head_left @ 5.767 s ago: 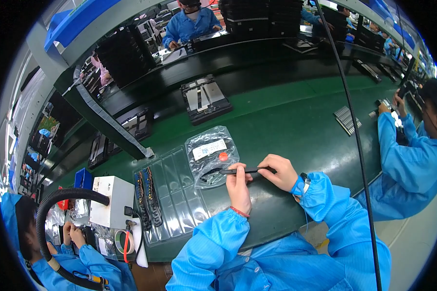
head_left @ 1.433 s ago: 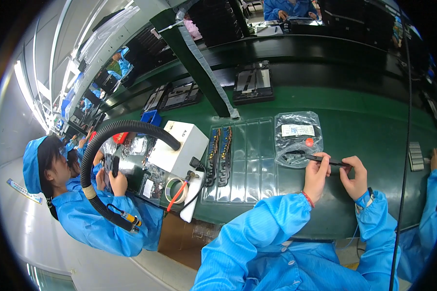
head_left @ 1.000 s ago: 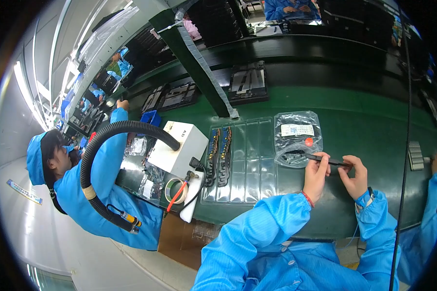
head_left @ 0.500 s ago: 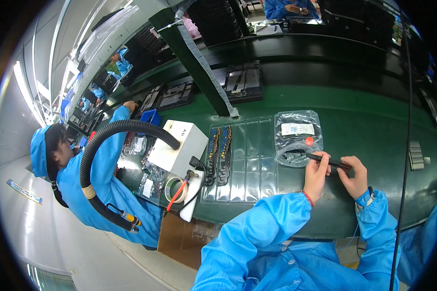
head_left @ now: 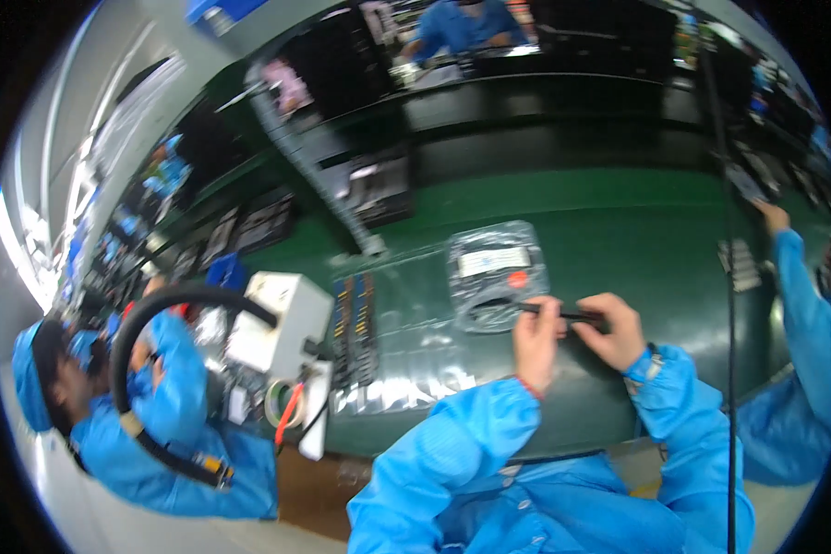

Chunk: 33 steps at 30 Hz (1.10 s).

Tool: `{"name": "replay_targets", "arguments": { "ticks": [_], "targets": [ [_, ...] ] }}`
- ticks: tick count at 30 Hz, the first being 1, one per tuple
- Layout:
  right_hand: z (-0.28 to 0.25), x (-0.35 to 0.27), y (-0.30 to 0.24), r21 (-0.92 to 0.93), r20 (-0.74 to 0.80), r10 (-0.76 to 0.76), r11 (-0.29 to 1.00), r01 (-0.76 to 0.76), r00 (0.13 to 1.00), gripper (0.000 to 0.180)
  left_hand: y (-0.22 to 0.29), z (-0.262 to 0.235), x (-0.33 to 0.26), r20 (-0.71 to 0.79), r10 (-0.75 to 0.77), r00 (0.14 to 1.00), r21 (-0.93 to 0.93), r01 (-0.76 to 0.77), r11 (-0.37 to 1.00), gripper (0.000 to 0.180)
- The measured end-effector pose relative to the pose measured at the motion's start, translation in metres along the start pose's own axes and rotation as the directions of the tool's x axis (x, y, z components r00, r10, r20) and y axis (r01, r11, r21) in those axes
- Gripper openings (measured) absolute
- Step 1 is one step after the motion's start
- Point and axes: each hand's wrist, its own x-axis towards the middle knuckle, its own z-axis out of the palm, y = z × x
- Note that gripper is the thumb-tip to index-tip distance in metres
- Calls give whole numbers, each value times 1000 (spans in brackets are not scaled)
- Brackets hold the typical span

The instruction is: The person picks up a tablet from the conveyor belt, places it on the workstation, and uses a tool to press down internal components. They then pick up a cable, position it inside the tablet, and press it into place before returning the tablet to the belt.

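In front of me, both hands hold a slim black stick-shaped thing (head_left: 574, 317), blurred, so its exact kind does not show. My left hand (head_left: 535, 349) pinches its left part, and my right hand (head_left: 615, 332) is closed around its right end. Just beyond my left hand lies a clear plastic bag (head_left: 463, 277) with a white label (head_left: 494, 262), a round red sticker (head_left: 518, 278) and something dark inside. The tip of the black thing is close to the bag's near right corner.
Left of the bag, a clear tray (head_left: 425, 351) carries two dark strips (head_left: 363, 323) of small parts. Farther left are a white box (head_left: 291, 319) with a black hose (head_left: 127, 360) and a tape roll (head_left: 284, 404). People in blue work on both sides; small grey pieces (head_left: 739, 265) lie at right.
The whole view has swung to the right, so the bench things appear farther left. A co-worker's arm now reaches in at the right. Both my hands keep hold of the black thing.
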Motion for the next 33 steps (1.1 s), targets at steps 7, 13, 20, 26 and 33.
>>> {"name": "replay_targets", "arguments": {
  "ticks": [7,13,20,26,33],
  "targets": [
    [-3,3,-7,-11,42,22,1000,-22,999,18,0,-7,-1,40,51,998,-85,-48,995,11],
    [-3,1,0,-6,-3,-9,1000,9,1000,25,0,-3,-2,39,71,997,-84,-67,994,11],
    [-3,3,-2,-38,45,-11,999,13,999,22,1,-4,0,51,68,996,-64,-65,996,12],
    [-6,1,9,-150,59,-108,982,115,992,20,3,0,-3,30,57,998,-83,-55,995,11],
    [-3,3,-2,-41,16,4,999,-4,1000,17,5,0,-3,30,65,997,-91,-62,994,11]
  ]
}}
